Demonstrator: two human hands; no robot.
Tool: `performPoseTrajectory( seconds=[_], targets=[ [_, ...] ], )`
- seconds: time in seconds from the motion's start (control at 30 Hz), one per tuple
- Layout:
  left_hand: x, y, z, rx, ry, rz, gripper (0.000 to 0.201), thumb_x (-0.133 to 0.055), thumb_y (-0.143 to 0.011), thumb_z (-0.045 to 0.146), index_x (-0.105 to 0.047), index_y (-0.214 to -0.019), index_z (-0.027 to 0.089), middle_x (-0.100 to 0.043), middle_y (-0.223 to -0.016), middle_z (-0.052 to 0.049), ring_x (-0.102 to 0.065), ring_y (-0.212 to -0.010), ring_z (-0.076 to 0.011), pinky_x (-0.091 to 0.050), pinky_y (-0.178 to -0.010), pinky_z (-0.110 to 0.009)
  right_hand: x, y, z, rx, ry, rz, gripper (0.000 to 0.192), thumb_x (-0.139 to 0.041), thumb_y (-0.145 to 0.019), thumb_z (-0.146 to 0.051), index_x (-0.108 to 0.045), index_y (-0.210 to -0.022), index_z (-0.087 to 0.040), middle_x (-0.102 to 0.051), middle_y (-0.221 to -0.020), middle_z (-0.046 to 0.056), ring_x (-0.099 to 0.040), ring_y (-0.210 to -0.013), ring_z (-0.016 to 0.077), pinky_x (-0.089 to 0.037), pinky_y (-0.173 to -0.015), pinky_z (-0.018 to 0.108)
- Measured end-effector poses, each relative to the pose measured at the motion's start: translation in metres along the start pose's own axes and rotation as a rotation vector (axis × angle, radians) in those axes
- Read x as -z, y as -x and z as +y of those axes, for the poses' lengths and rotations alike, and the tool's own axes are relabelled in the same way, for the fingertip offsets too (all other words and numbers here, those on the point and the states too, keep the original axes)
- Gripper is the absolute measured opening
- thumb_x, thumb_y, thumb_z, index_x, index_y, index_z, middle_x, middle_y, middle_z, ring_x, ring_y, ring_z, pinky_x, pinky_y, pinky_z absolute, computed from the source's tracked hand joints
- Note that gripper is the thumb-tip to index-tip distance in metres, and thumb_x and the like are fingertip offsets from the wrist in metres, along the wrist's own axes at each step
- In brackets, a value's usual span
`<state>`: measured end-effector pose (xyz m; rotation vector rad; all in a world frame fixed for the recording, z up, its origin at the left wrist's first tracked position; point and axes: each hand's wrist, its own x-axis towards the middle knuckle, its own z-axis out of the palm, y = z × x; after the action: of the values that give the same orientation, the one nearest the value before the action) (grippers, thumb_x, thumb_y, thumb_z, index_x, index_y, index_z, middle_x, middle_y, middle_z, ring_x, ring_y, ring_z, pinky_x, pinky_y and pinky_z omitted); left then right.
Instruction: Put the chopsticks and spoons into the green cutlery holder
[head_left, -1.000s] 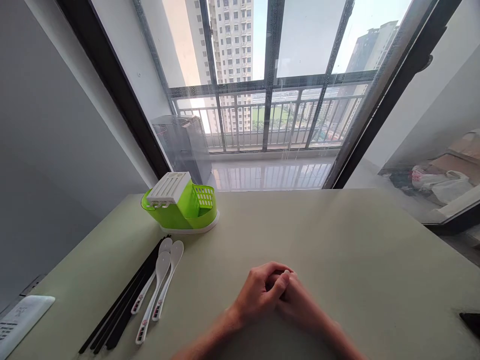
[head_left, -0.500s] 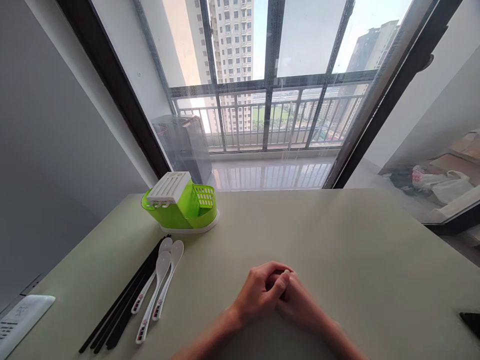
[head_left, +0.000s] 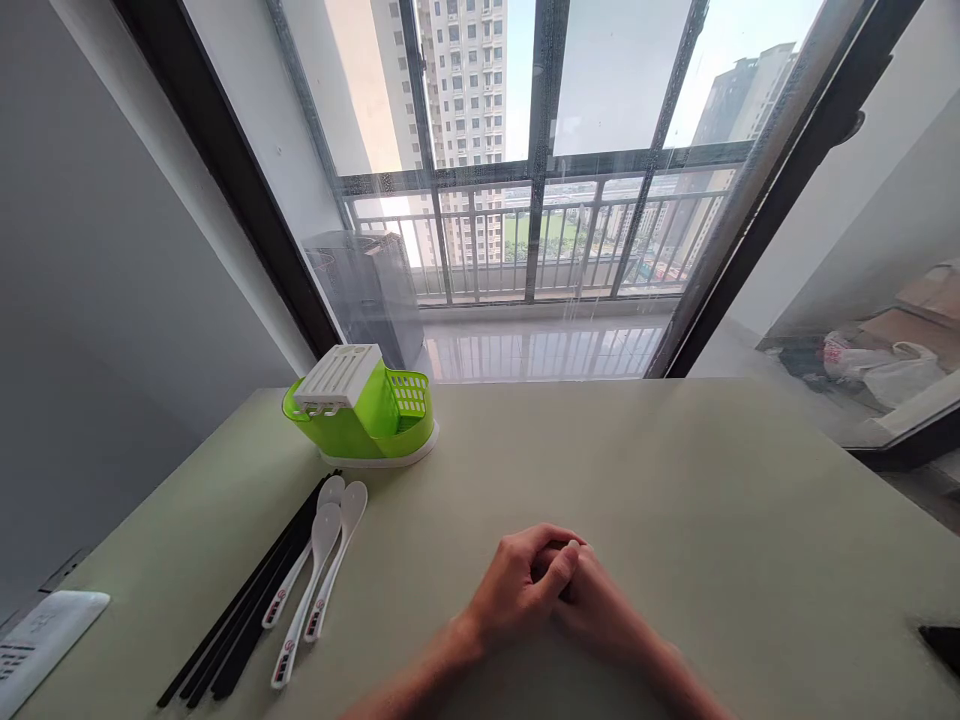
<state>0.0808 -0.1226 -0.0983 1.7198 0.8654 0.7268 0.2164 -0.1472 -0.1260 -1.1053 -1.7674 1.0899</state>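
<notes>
Nothing moved since earlier: left hand [head_left: 517, 590] and right hand [head_left: 600, 605] stay clasped together, empty, on the table [head_left: 675, 480]; spoons [head_left: 319, 570] untouched.

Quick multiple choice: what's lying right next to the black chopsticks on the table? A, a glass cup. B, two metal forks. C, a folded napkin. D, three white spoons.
D: three white spoons lie side by side along the right of the black chopsticks on the table, in front of the green holder.
</notes>
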Motion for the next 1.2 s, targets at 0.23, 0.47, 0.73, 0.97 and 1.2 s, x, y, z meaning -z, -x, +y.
performPoseTrajectory(
  seconds=[0.23, 0.47, 0.73, 0.97, 1.2],
  targets=[
    [0.0, 0.0, 0.001, -0.002, -0.002, 0.003, 0.036, -0.05, -0.1, 0.039, -0.072, -0.118, 0.017, -0.076, -0.113, -0.009, -0.071, -0.102, -0.0211, -0.053, -0.091, -0.029, 0.0, 0.001, -0.001, -0.015, -0.004, -0.007, 0.021, -0.052, -0.082, -0.009, -0.071, -0.08, -0.018, -0.075, -0.082, 0.003, -0.066, -0.073, 0.0163, -0.048, -0.065, 0.024],
    [0.001, 0.001, 0.001, -0.003, -0.008, -0.001, 0.037, -0.05, -0.1, 0.041, -0.072, -0.118, 0.017, -0.076, -0.112, -0.008, -0.071, -0.101, -0.0207, -0.054, -0.09, -0.028, -0.001, 0.001, 0.001, -0.001, -0.004, -0.011, 0.024, -0.051, -0.081, -0.008, -0.073, -0.085, -0.018, -0.076, -0.086, 0.004, -0.067, -0.075, 0.0167, -0.048, -0.067, 0.025],
    [0.001, 0.0, 0.005, -0.026, -0.082, -0.018, 0.037, -0.046, -0.102, 0.039, -0.071, -0.12, 0.018, -0.076, -0.114, -0.007, -0.071, -0.102, -0.02, -0.055, -0.093, -0.029, -0.003, 0.001, 0.009, 0.007, 0.013, -0.016, 0.021, -0.052, -0.08, -0.008, -0.07, -0.082, -0.019, -0.075, -0.083, 0.003, -0.066, -0.073, 0.0158, -0.047, -0.066, 0.024],
    [0.059, 0.042, 0.037, -0.218, -0.557, 0.078, 0.03, -0.058, -0.097, 0.026, -0.064, -0.126, 0.026, -0.068, -0.129, -0.005, -0.06, -0.123, -0.02, -0.044, -0.111, -0.034, -0.002, 0.002, 0.01, 0.014, 0.136, -0.033, 0.017, -0.051, -0.087, -0.017, -0.067, -0.085, -0.021, -0.065, -0.075, -0.001, -0.053, -0.063, 0.0125, -0.04, -0.062, 0.024],
    [0.199, 0.114, 0.029, 0.289, -1.005, 0.68, 0.039, -0.048, -0.095, 0.047, -0.064, -0.119, 0.021, -0.068, -0.123, -0.009, -0.063, -0.113, -0.0275, -0.05, -0.099, -0.038, 0.001, 0.002, 0.005, -0.06, 0.141, -0.092, 0.022, -0.049, -0.086, -0.015, -0.07, -0.089, -0.022, -0.066, -0.08, -0.001, -0.05, -0.063, 0.0115, -0.038, -0.062, 0.023]
  ],
)
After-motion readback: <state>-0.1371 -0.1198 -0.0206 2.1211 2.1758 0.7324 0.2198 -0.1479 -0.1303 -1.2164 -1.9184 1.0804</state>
